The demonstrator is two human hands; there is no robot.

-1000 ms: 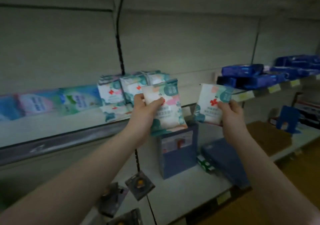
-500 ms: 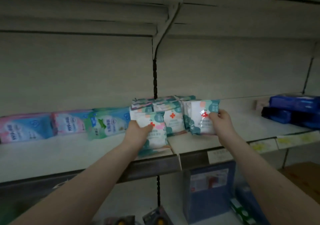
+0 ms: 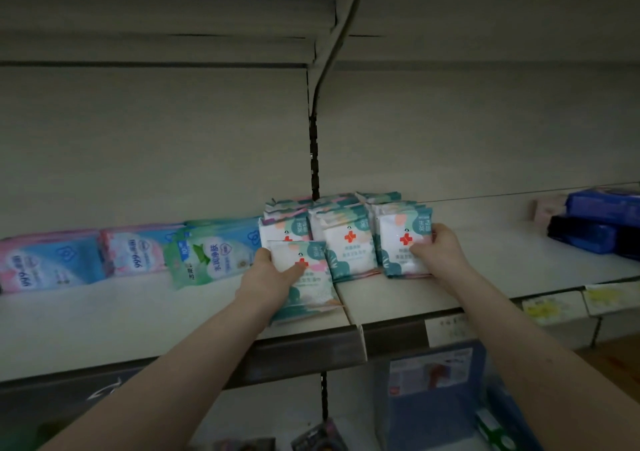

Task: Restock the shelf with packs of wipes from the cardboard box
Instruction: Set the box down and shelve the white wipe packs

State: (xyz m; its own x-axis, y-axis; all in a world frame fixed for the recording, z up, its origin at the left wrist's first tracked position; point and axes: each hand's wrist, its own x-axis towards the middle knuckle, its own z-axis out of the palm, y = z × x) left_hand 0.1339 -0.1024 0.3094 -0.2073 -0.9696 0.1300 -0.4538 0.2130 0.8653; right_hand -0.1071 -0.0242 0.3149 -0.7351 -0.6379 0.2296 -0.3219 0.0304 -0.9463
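We hold two packs at the shelf, one per hand. L hand is clamped on the L pack, thumb over its face, fingers hidden behind. The pack leans back just ahead of the hand, low edge on the shelf near the lip, in front of the L row. Prob. tilted so it can slide upright against that row. R hand grips the R pack by its side edge. It stands upright just left of the hand, against the R row, face out to match labels. Mid row sits btw our hands. Box not in view. Next, we judge: push L pack back, flush w/ the others.
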